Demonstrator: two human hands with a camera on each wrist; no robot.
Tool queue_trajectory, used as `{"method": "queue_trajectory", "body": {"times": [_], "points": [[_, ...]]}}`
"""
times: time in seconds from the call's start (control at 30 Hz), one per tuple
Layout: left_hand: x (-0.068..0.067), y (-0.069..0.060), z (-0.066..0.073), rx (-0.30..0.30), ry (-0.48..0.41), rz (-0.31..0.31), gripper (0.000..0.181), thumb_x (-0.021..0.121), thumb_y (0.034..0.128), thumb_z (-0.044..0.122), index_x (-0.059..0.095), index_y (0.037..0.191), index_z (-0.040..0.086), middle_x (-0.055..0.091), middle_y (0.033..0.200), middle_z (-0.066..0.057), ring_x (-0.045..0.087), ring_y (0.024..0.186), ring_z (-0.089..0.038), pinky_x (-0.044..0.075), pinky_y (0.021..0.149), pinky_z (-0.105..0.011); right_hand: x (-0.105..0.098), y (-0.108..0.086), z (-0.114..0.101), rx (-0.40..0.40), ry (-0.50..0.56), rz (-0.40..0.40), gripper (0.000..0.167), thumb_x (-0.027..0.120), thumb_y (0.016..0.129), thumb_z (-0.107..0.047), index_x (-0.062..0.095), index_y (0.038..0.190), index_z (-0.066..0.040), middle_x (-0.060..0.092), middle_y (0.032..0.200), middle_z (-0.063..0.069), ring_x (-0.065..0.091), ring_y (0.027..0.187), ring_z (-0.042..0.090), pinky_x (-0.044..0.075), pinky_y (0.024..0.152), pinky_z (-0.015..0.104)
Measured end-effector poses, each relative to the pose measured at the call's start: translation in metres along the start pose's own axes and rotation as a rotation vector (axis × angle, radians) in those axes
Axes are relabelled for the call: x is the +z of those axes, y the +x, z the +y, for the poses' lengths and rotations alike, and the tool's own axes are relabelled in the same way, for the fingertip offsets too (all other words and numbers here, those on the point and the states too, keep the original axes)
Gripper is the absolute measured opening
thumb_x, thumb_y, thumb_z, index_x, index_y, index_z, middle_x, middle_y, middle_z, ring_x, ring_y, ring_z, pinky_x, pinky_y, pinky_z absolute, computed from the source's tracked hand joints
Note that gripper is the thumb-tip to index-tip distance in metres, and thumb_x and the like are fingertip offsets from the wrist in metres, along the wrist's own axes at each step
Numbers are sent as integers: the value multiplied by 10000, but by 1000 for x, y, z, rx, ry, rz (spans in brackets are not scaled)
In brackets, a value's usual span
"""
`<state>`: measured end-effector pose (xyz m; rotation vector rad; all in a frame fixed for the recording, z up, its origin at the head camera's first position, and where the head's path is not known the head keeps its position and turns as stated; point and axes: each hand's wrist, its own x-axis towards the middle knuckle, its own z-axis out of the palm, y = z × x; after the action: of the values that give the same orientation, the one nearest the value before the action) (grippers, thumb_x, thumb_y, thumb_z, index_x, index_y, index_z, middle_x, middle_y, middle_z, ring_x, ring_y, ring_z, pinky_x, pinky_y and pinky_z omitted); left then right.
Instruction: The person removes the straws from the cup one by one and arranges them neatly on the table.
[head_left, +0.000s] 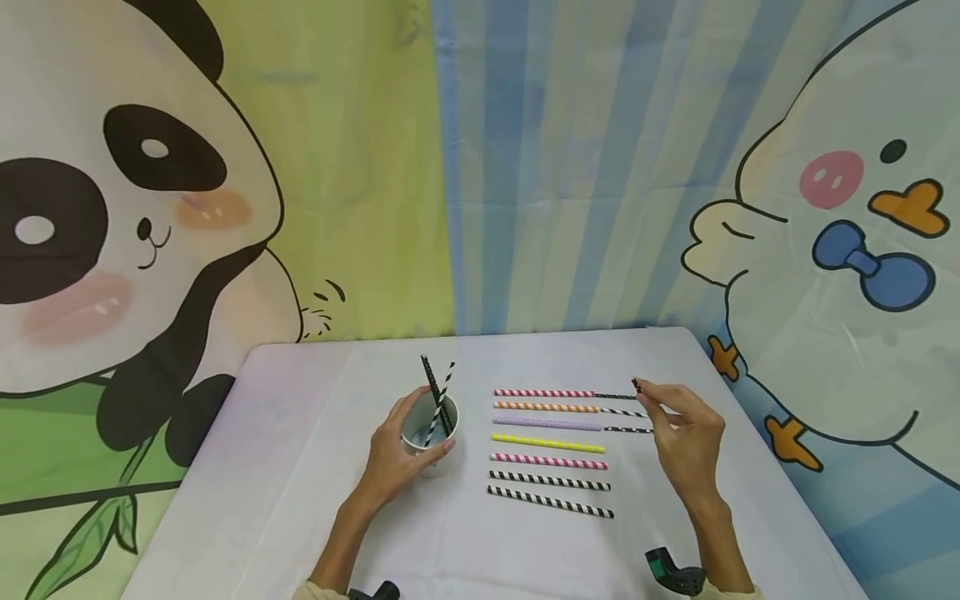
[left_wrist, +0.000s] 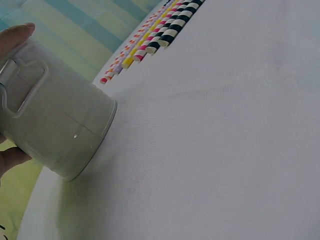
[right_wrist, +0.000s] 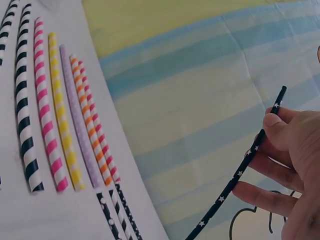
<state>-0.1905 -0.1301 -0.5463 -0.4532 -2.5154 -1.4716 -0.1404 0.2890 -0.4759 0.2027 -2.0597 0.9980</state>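
My left hand (head_left: pixel 401 458) grips a whitish cup (left_wrist: pixel 65 110) with a side handle, fingers and thumb around its wall. Black-and-white patterned paper straws (head_left: pixel 448 379) lean inside it and stick out above the rim. At the right, my right hand (head_left: pixel 686 429) pinches a thin black straw with white stars (right_wrist: pixel 239 172) between thumb and fingers, raised off the table in the right wrist view. Beside that hand, thin black-and-white straws lie end to end with the red-striped straw (head_left: pixel 543 392), the orange-striped straw (head_left: pixel 546 407) and the purple straw (head_left: pixel 547 424).
Below these lie a yellow straw (head_left: pixel 547 443), a pink-striped straw (head_left: pixel 547 461) and two black-and-white striped straws (head_left: pixel 550 481), roughly parallel on the white table (head_left: pixel 247 483). Printed cloth with a panda and a white bird hangs behind the table.
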Motion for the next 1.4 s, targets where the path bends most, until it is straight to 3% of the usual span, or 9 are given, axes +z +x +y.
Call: {"method": "queue_trajectory", "body": {"times": [0.13, 0.27, 0.57, 1.07, 1.4], "points": [[0, 0, 1, 2, -6, 0, 908, 939, 847, 424, 484, 1627, 332, 627, 1522, -137, 646, 1339, -352, 559, 1014, -627, -1, -5, 4, -21, -115, -34, 406, 819, 870, 149, 852, 1197, -89, 811, 966, 104, 703, 927, 43, 460, 852, -8], [0, 0, 0, 0, -4, -1, 900, 938, 848, 424, 488, 1622, 334, 632, 1508, -135, 650, 1324, -366, 566, 999, -626, 0, -11, 8, -71, -258, -71, 401, 849, 852, 121, 859, 1182, -107, 780, 927, 82, 679, 823, 186, 416, 775, 18], [1, -1, -1, -7, -4, -3, 906, 941, 842, 433, 486, 1621, 352, 625, 1523, -133, 647, 1340, -368, 566, 1001, -626, -2, -22, 20, -200, -458, -168, 440, 874, 800, 139, 867, 1152, -126, 746, 912, 141, 657, 745, 257, 503, 558, 362], [2, -2, -3, -7, -5, 4, 901, 938, 848, 440, 485, 1622, 351, 619, 1536, -113, 642, 1351, -380, 567, 1001, -634, -2, -46, 43, -267, -544, -295, 508, 852, 771, 180, 879, 1110, -197, 722, 896, 116, 638, 722, 232, 517, 550, 381], [2, -2, -3, -5, -3, 5, 900, 936, 850, 445, 480, 1622, 360, 629, 1519, -89, 650, 1330, -339, 571, 990, -604, -4, -53, 57, -253, -562, -375, 421, 840, 812, 152, 885, 1085, -164, 690, 876, 72, 556, 676, 141, 434, 509, 269]]}}
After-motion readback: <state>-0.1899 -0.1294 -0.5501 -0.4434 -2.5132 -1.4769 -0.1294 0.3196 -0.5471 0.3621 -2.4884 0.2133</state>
